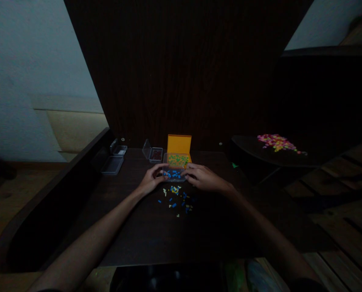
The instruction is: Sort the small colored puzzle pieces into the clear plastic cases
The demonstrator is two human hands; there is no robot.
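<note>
A small clear plastic box (pixel 174 180) with its lid raised sits in the middle of the dark table, blue toy bricks (pixel 174 174) lying in it. My left hand (pixel 150 178) grips its left side, thumb in front and fingers behind. At the right side, my right hand (pixel 200 177) has its bent fingers closed on the box's edge. Loose blue, yellow and cream bricks (pixel 174 205) are scattered on the table just in front. Right behind stands an open orange box (pixel 179 143) holding green pieces (pixel 175 159).
Behind my left hand is an open clear box (pixel 155 154) with dark red pieces. Further left lie a clear empty-looking tray (pixel 112 165) and a small open case (pixel 119 150). A heap of pink and yellow pieces (pixel 276 142) rests on the right-hand shelf (pixel 247 142). A raised side panel (pixel 62 190) borders the left.
</note>
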